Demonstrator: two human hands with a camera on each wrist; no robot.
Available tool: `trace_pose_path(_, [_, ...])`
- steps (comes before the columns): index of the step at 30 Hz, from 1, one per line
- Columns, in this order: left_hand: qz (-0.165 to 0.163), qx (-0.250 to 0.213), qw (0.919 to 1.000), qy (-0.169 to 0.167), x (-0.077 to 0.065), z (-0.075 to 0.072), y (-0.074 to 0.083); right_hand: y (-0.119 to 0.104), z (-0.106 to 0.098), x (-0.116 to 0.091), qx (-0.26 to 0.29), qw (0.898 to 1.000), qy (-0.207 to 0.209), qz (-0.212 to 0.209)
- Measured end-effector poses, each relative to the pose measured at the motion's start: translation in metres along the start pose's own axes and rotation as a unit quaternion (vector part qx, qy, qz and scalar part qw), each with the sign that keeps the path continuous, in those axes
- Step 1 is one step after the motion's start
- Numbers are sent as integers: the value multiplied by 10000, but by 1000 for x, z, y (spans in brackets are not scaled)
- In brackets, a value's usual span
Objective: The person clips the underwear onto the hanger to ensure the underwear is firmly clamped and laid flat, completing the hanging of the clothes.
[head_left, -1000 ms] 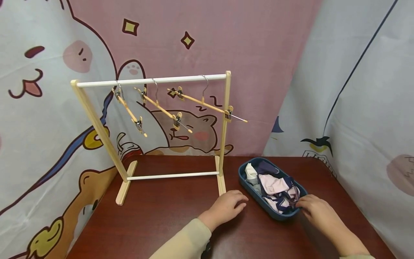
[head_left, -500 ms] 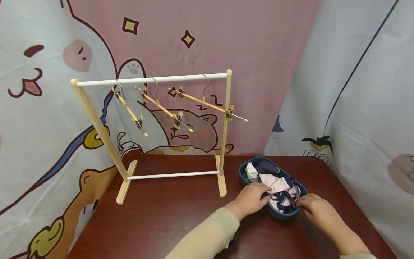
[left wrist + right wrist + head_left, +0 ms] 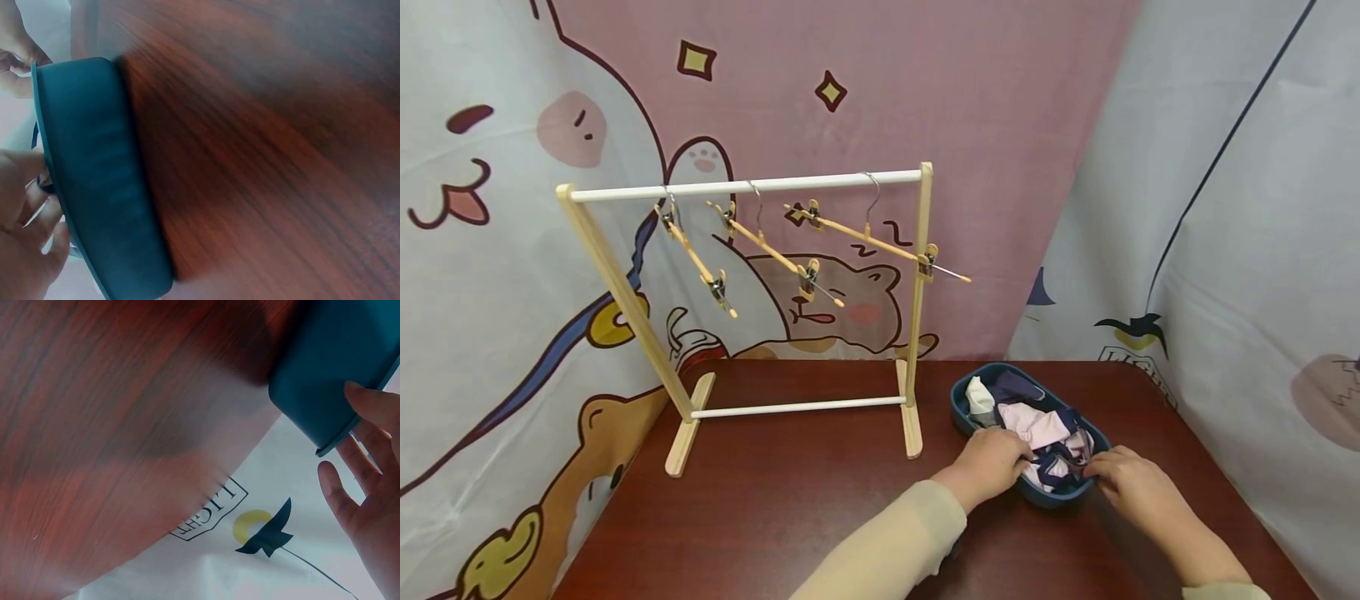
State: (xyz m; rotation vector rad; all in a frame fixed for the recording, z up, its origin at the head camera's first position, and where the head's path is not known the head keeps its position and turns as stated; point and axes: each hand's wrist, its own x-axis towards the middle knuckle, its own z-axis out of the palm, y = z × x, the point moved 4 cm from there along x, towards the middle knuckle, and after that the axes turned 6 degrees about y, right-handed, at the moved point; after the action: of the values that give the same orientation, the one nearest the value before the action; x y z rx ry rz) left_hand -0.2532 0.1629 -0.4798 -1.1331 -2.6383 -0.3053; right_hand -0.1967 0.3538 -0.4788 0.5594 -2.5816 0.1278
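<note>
A pale, soft-looking sleeve runs to the left hand, whose fingertips reach over the near left side of the blue basin onto the cloth; a dark scrap shows at those fingertips in the left wrist view, though I cannot tell whether it is gripped. The right hand is clamped on the rim at the near right end, thumb against the outer wall. The basin, an oblong with rounded corners and smooth sides, plastic by its look, lies between and just beyond the hands, its long axis running from near right to far left. Inside, crumpled and overlapping, are soft pink cloth, navy cloth and, at the far left end, white cloth. The reddish-brown, wood-grained table stretches beneath. Farther left, nearer the left hand than the right, stands the wooden rack, three clip hangers on its round white rail.
</note>
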Motion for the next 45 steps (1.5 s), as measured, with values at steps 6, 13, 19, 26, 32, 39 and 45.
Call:
trace_pose_path(6, [-119,-440,9973,584,-2,-8,-8,1,1,0,-11,10000,16,15])
trace_pose_path(13, [-343,-638,9891,1284,-3,-32,-20,2,2,-1,-15,10000,-30,61])
trace_pose_path(19, [-410,-908,9814,1642,-3,-58,-33,1,2,0,-20,10000,-83,-37])
trace_pose_path(26, [-448,-1409,9677,2043,-13,-84,-55,-1,1,3,-27,9999,-90,-143])
trace_pose_path(32, [-364,-1587,9558,2449,-23,-99,-74,0,2,4,-47,9990,-420,108])
trace_pose_path(39, [-416,-1676,9490,2638,-29,-117,-87,-1,1,4,-56,9986,-495,162])
trace_pose_path(45, [-185,-1678,9343,3139,-30,-142,-89,-2,1,4,-56,9993,-357,19])
